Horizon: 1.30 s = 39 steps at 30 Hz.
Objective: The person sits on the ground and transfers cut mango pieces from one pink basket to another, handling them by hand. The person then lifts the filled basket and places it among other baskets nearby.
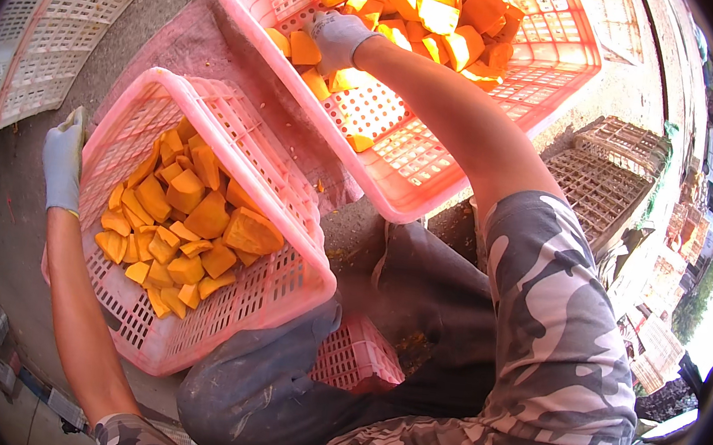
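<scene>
My right hand [337,43], in a pale glove, reaches into the upper pink plastic crate [397,204], among orange pumpkin chunks [305,49]; its fingertips are partly hidden, so its hold is unclear. A large heap of chunks [418,7] lies at that crate's far end in bright sun, with a few loose pieces on the perforated floor. The lower pink crate [319,271] stands tilted at the left, with many pumpkin chunks [184,217] inside. Beside its left rim is my left hand [63,159], also gloved, its fingers pointing upward and partly hidden from view.
White plastic crates [72,17] stand at the upper left. A pink cloth [186,48] lies beneath and between the pink crates. Dirty brown crates [602,183] are on the right, and another pink crate [359,356] is low between my legs.
</scene>
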{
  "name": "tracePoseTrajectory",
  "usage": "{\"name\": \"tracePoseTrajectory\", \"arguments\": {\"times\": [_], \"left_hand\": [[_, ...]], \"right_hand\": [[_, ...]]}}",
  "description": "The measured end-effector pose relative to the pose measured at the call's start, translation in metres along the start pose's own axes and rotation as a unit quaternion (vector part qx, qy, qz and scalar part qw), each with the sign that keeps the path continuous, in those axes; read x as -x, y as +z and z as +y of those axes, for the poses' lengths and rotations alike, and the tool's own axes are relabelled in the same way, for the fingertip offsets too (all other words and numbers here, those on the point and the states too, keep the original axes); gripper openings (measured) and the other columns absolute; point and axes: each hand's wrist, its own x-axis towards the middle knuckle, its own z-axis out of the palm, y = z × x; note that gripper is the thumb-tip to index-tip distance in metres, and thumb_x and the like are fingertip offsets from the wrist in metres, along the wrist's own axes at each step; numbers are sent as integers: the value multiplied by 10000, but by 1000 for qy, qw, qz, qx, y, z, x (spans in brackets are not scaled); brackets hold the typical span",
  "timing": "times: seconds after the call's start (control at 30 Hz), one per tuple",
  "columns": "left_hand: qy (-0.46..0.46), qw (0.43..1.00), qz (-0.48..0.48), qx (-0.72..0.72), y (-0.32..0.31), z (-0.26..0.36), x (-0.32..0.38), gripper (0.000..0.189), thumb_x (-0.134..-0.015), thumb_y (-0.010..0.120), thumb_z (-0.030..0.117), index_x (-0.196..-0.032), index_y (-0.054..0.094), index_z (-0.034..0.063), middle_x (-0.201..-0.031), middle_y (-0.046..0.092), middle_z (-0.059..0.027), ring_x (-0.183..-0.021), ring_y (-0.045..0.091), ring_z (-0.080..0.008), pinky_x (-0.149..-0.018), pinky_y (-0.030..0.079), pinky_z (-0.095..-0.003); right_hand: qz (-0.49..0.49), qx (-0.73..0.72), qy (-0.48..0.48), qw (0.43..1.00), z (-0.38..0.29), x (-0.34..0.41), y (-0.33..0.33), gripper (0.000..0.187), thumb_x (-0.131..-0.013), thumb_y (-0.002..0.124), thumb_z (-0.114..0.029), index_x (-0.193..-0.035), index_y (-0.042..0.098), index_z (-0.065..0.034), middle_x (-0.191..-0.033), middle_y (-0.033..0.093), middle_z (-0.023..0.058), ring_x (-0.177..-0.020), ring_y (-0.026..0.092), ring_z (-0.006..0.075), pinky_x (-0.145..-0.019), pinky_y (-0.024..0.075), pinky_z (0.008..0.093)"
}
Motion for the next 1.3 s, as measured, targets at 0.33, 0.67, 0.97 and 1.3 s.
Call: {"name": "tracePoseTrajectory", "arguments": {"times": [0.33,0.67,0.97,1.3], "left_hand": [[26,1000,2,-16,0,2,2,469,-964,625,399,-972,731,-58,-727,668,-62,-672,553,-123,-647,444,-309],[-18,1000,-8,3,3,12,7,476,-954,622,409,-851,715,-46,-692,660,-66,-635,534,-134,-629,431,-317],[-13,999,6,35,5,12,8,487,-954,622,409,-850,707,-59,-692,659,-71,-647,549,-141,-638,436,-322],[-10,1000,15,4,3,10,5,478,-947,640,416,-810,713,-37,-671,639,-51,-633,536,-129,-617,423,-311]], "right_hand": [[-94,-325,55,939,44,40,-44,572,-739,763,-372,-1173,660,-15,-1033,717,114,-942,689,223,-828,563,353],[81,-475,-171,859,-30,153,-179,622,-852,766,-310,-1345,571,15,-1150,692,88,-1011,668,174,-875,546,299],[-73,49,-89,992,5,68,7,736,-784,808,-319,-1437,510,-158,-1273,597,147,-1145,617,330,-873,545,438],[42,-72,-37,996,21,53,42,608,-752,759,-152,-1339,601,-122,-1173,663,143,-1064,657,316,-867,552,418]]}}
